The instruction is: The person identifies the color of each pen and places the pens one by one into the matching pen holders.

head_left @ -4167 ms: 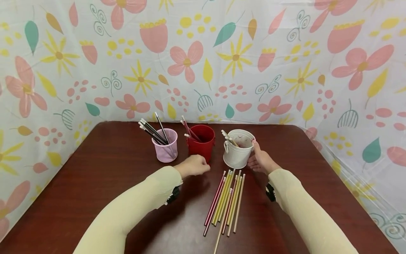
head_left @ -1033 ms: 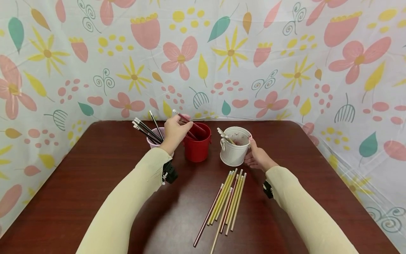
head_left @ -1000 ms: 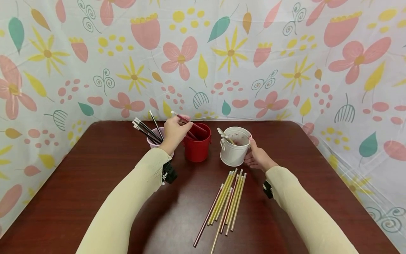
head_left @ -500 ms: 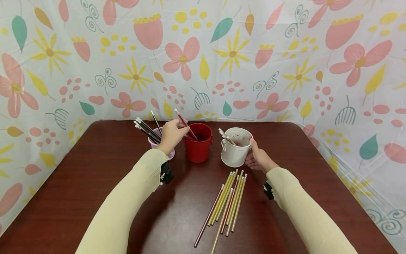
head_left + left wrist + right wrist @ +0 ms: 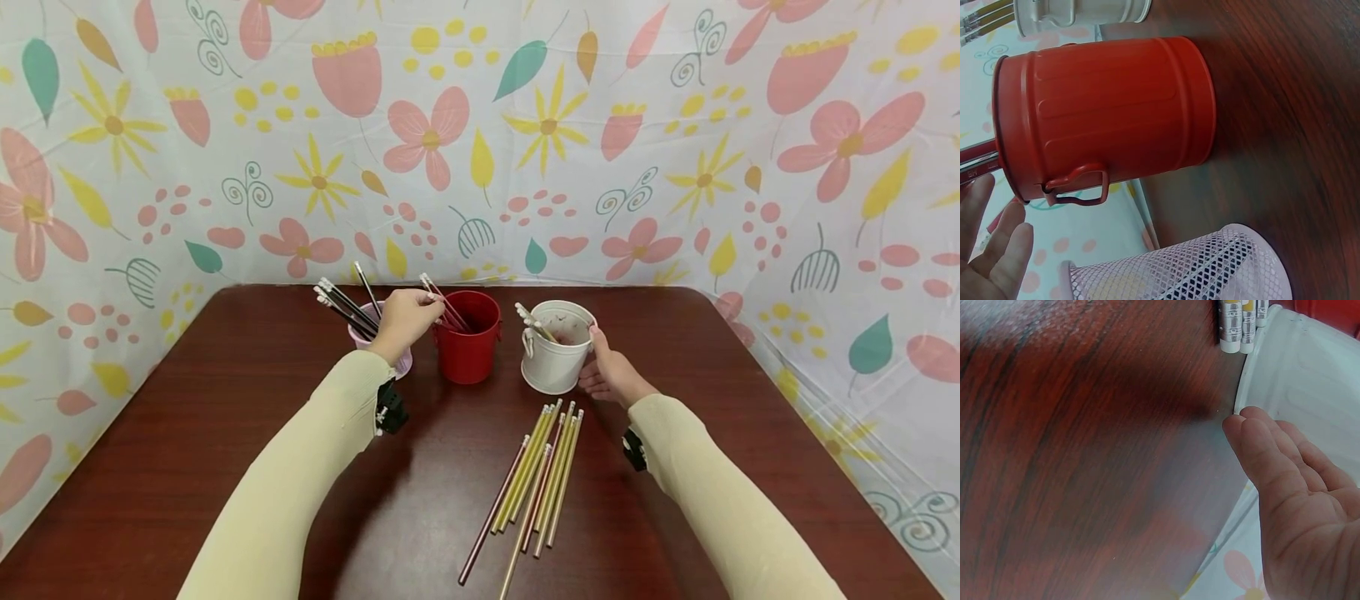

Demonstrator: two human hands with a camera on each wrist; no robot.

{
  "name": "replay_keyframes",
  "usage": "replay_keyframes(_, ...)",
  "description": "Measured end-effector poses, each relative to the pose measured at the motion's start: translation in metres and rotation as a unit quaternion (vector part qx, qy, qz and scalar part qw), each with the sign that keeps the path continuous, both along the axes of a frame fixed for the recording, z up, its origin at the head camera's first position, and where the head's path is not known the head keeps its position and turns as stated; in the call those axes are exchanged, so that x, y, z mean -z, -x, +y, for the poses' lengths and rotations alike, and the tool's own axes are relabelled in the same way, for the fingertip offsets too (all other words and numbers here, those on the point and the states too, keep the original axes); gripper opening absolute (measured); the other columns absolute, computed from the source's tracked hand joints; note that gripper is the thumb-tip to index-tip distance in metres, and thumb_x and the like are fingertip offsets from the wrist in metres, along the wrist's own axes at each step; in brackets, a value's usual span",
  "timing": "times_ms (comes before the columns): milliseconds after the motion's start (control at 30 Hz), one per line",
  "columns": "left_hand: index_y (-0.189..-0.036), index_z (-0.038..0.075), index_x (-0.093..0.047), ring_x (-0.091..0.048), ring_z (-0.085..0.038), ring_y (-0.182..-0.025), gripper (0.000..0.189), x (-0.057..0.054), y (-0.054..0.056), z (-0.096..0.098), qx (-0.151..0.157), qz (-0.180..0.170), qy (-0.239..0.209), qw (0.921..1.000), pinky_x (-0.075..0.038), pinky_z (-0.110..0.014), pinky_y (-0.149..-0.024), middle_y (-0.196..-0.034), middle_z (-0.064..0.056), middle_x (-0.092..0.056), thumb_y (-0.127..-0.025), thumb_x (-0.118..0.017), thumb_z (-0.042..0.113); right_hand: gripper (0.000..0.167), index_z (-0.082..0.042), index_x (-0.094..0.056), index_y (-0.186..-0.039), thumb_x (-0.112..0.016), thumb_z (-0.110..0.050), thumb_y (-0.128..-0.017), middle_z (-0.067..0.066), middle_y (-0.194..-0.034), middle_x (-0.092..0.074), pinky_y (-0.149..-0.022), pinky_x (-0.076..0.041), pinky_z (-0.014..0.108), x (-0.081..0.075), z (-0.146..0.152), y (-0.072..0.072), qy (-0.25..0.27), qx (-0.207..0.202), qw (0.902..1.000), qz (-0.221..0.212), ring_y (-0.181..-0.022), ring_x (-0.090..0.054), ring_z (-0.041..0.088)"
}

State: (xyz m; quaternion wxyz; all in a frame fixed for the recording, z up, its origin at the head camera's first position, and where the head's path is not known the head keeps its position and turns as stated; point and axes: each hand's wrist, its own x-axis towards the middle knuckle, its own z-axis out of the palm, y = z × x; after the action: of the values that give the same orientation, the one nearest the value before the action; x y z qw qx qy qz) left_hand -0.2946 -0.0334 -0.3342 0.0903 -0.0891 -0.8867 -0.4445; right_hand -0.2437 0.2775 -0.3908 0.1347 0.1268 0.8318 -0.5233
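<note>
My left hand (image 5: pixel 406 322) is beside the rim of the red bucket (image 5: pixel 470 354), fingers loosely extended by the dark red pencils (image 5: pixel 447 310) that lean inside it. In the left wrist view its fingers (image 5: pixel 1001 243) are spread below the pencil shafts at the bucket's mouth. My right hand (image 5: pixel 613 368) rests against the right side of the white bucket (image 5: pixel 555 367), thumb at the rim and fingers straight along the wall. Several light-coloured pencils (image 5: pixel 534 322) lean in the white bucket. The right wrist view shows the fingers (image 5: pixel 1280 464) against its wall.
A pink mesh cup (image 5: pixel 1166 269) with several black pencils (image 5: pixel 341 302) stands left of the red bucket, partly behind my left hand. Several gold pencils (image 5: pixel 527 468) and dark red pencils (image 5: pixel 492 510) lie on the brown table (image 5: pixel 262 367) before the buckets. A flower-patterned cloth (image 5: pixel 480 125) hangs behind.
Over the last second, a dark red pencil lowered into the red bucket, and my left hand let it go and moved slightly down. Earlier this hand was in front of that bucket. The right hand stayed put.
</note>
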Motion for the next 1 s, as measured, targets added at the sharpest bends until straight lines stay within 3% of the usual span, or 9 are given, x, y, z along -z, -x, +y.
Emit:
replay_keyframes(233, -0.080, 0.005, -0.074, -0.037, -0.013, -0.060, 0.023, 0.000, -0.006, -0.006, 0.003, -0.024, -0.006, 0.9997, -0.029, -0.024, -0.053, -0.055, 0.007, -0.043, -0.083, -0.056, 0.019, 0.101, 0.021, -0.052, -0.112, -0.007, -0.068, -0.092, 0.026, -0.099, -0.062, -0.079, -0.052, 0.040, 0.002, -0.002, 0.000, 0.003, -0.001, 1.0000, -0.003, -0.081, -0.061, 0.026)
replay_keyframes(333, -0.085, 0.007, -0.075, -0.044, -0.014, -0.066, 0.029, 0.001, -0.009, -0.009, 0.000, -0.050, 0.007, 0.9987, -0.033, -0.026, -0.059, -0.061, 0.002, -0.057, -0.088, -0.055, 0.026, 0.101, 0.021, -0.051, -0.112, -0.006, -0.068, -0.093, 0.026, -0.099, -0.062, -0.080, -0.052, 0.040, 0.002, -0.002, 0.000, 0.004, -0.007, 1.0000, -0.002, -0.082, -0.061, 0.026)
replay_keyframes(500, -0.099, 0.005, -0.073, -0.057, -0.021, -0.089, 0.052, 0.002, -0.015, -0.015, 0.016, -0.094, 0.059, 0.9937, -0.042, -0.032, -0.077, -0.090, -0.009, -0.072, -0.095, -0.045, 0.048, 0.103, 0.021, -0.051, -0.113, -0.005, -0.069, -0.092, 0.027, -0.100, -0.062, -0.081, -0.051, 0.041, 0.001, 0.000, 0.000, 0.000, -0.005, 1.0000, 0.004, -0.083, -0.061, 0.026)
replay_keyframes(667, -0.108, 0.005, -0.069, -0.062, -0.025, -0.078, 0.064, -0.002, -0.029, -0.014, 0.043, -0.140, 0.072, 0.9866, -0.046, -0.035, -0.074, -0.085, -0.009, -0.070, -0.096, -0.034, 0.056, 0.102, 0.020, -0.050, -0.114, -0.005, -0.069, -0.092, 0.026, -0.101, -0.061, -0.083, -0.051, 0.042, -0.001, 0.000, 0.001, 0.000, -0.007, 1.0000, -0.003, -0.085, -0.061, 0.027)
replay_keyframes(733, -0.101, 0.004, -0.069, -0.061, -0.024, -0.068, 0.063, -0.005, -0.037, -0.011, 0.058, -0.153, 0.100, 0.9815, -0.046, -0.034, -0.068, -0.079, -0.006, -0.069, -0.096, -0.034, 0.056, 0.102, 0.020, -0.050, -0.115, -0.005, -0.069, -0.092, 0.025, -0.101, -0.061, -0.084, -0.050, 0.042, -0.001, 0.000, 0.000, 0.001, -0.009, 0.9999, -0.007, -0.086, -0.060, 0.028)
replay_keyframes(833, -0.082, 0.007, -0.069, -0.059, -0.019, -0.061, 0.054, -0.007, -0.050, -0.003, 0.096, -0.147, 0.184, 0.9670, -0.045, -0.032, -0.060, -0.069, -0.002, -0.066, -0.095, -0.042, 0.052, 0.102, 0.020, -0.050, -0.115, -0.005, -0.069, -0.092, 0.025, -0.101, -0.061, -0.084, -0.050, 0.043, 0.000, 0.000, 0.000, 0.003, -0.011, 0.9999, -0.012, -0.086, -0.060, 0.028)
replay_keyframes(933, -0.063, 0.012, -0.063, -0.056, -0.018, -0.058, 0.046, -0.003, -0.061, 0.009, 0.143, -0.125, 0.272, 0.9434, -0.042, -0.032, -0.054, -0.060, 0.002, -0.059, -0.092, -0.051, 0.047, 0.103, 0.021, -0.049, -0.116, -0.005, -0.069, -0.091, 0.026, -0.101, -0.061, -0.083, -0.050, 0.042, -0.001, 0.001, 0.000, 0.004, -0.013, 0.9998, -0.015, -0.085, -0.060, 0.028)
replay_keyframes(1000, -0.060, 0.015, -0.060, -0.054, -0.018, -0.058, 0.044, 0.003, -0.068, 0.017, 0.170, -0.118, 0.318, 0.9253, -0.041, -0.033, -0.053, -0.057, 0.003, -0.056, -0.091, -0.055, 0.046, 0.103, 0.021, -0.049, -0.116, -0.005, -0.069, -0.091, 0.026, -0.101, -0.061, -0.081, -0.050, 0.042, -0.003, 0.001, 0.000, 0.002, -0.016, 0.9998, -0.015, -0.084, -0.060, 0.028)
